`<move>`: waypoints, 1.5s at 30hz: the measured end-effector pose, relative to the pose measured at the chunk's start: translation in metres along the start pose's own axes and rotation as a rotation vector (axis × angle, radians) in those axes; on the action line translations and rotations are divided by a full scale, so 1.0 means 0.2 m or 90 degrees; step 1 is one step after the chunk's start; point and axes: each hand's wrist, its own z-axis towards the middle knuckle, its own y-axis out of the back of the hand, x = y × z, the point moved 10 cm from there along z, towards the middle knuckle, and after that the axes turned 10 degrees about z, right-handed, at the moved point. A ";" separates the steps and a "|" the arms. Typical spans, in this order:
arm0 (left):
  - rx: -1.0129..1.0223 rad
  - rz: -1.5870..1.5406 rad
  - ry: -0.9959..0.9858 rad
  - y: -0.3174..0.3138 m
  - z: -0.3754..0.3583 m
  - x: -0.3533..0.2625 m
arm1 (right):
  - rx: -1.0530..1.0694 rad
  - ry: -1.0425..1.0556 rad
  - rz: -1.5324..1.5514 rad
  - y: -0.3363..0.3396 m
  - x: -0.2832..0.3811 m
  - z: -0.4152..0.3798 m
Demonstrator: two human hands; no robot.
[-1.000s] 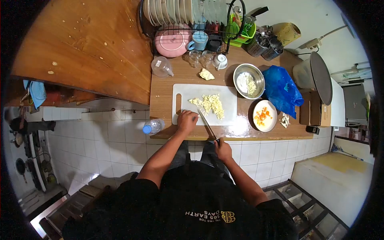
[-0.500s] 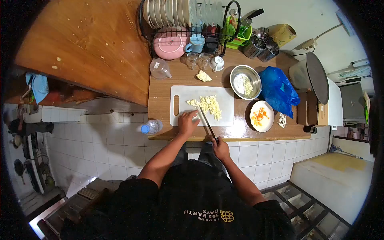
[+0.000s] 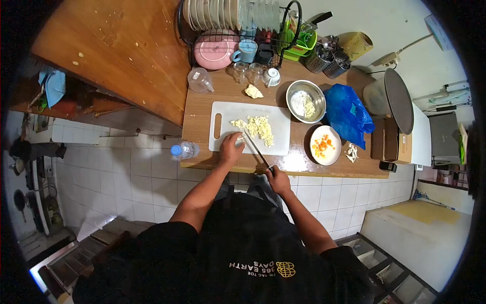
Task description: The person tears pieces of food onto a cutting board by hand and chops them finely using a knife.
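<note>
My right hand (image 3: 279,180) is wrapped round the black handle of a kitchen knife (image 3: 257,149), its blade slanting up and left over the white cutting board (image 3: 280,117). On the board my left hand (image 3: 232,149) lies close to the blade's left side, fingers bent and drawn together. What its fingertips press on, if anything, is too small to make out. Pale yellow chopped pieces (image 3: 260,127) are heaped just beyond the blade tip. A larger pale chunk (image 3: 253,91) sits on the table past the board.
Right of the board stand a metal bowl (image 3: 292,113) with pale pieces, a plate (image 3: 332,157) of orange bits and a blue plastic bag (image 3: 347,111). A capped bottle (image 3: 188,150) is at the left edge. Behind are glasses, a cup (image 3: 271,76) and a dish rack (image 3: 217,38).
The whole view has shifted slightly. My left hand's fingers have moved a little nearer the blade and heap. The knife stays in my right hand, its blade slightly more slanted.
</note>
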 end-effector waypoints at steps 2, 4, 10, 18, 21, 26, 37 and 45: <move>0.067 0.010 0.034 -0.04 0.01 0.02 | 0.057 -0.006 -0.018 0.00 0.02 0.01; 0.073 0.051 -0.015 -0.05 0.04 0.01 | 0.054 0.003 -0.019 0.02 0.02 0.03; 0.125 0.090 -0.092 -0.09 0.07 -0.01 | 0.049 0.004 -0.004 0.03 0.02 0.06; 0.090 0.003 -0.134 -0.07 0.09 -0.03 | 0.048 0.050 -0.010 0.09 0.06 0.11; 0.064 0.041 -0.083 -0.04 0.09 0.00 | 0.051 0.078 0.010 0.09 0.05 0.15; 0.088 0.100 -0.057 -0.10 0.09 0.04 | 0.123 0.064 -0.068 0.04 0.05 0.18; 0.048 0.078 0.034 -0.10 0.11 0.09 | 0.159 0.068 -0.088 -0.02 0.04 0.21; -0.035 0.045 0.003 -0.04 0.06 0.06 | 0.108 0.094 -0.047 -0.08 0.09 0.15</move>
